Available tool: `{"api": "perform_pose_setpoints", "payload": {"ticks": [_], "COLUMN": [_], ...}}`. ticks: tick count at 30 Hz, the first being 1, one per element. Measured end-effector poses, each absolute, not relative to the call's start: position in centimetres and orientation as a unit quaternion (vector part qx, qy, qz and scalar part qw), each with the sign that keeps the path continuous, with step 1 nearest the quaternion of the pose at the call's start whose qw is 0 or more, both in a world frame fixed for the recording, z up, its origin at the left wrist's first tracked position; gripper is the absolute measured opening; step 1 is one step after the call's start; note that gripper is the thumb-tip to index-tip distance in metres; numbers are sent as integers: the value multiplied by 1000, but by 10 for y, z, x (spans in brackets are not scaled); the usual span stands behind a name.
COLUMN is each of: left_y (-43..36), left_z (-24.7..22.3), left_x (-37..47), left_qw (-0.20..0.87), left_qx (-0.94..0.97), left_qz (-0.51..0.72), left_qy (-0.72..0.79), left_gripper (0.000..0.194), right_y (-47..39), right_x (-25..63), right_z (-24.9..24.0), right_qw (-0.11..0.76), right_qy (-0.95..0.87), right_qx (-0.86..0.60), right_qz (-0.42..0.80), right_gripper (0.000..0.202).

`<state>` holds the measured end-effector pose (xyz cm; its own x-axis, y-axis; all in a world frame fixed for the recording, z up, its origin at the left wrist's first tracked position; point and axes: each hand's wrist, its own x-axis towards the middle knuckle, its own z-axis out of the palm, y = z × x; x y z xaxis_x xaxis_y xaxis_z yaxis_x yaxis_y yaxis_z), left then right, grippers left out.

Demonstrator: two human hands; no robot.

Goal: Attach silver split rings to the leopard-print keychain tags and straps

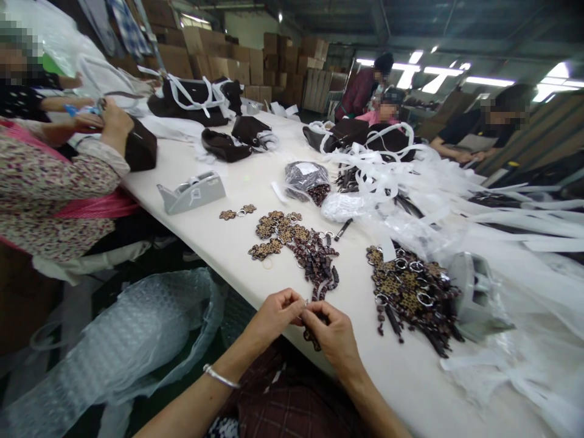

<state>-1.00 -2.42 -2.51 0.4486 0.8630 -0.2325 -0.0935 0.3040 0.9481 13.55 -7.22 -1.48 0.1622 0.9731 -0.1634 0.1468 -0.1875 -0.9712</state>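
At the table's front edge, my left hand (280,313) and my right hand (334,331) meet, fingertips pinched together. A small metal piece shows between them, and a dark patterned charm (312,338) hangs below my right hand's fingers. Just beyond lie brown beaded strands (314,258) and leopard-patterned flower charms (278,228). A separate pair of flower charms (238,213) joined by rings rests farther left. To the right is a larger pile of finished-looking charms (401,286) with metal rings and dark tassels.
Grey tape dispensers stand at left (194,191) and right (479,298). A plastic bag of beads (308,179), white straps (392,170) and dark bags (187,100) lie farther back. Bubble wrap (123,340) hangs low at left. A person in a floral top (55,188) works at left; others are beyond.
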Motion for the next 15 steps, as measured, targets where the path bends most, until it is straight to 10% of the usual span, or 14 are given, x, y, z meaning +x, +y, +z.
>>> {"api": "perform_pose_setpoints", "payload": {"ticks": [15], "left_y": [-25], "left_z": [-13], "left_x": [-15], "left_qw": [685], "left_qx": [478], "left_qz": [349], "left_qy": [423], "left_gripper": [12], "right_y": [-72], "right_x": [152], "right_z": [2], "right_qw": [479], "right_qy": [-400], "right_qx": [-540], "right_qz": [565], "right_gripper": [28]}}
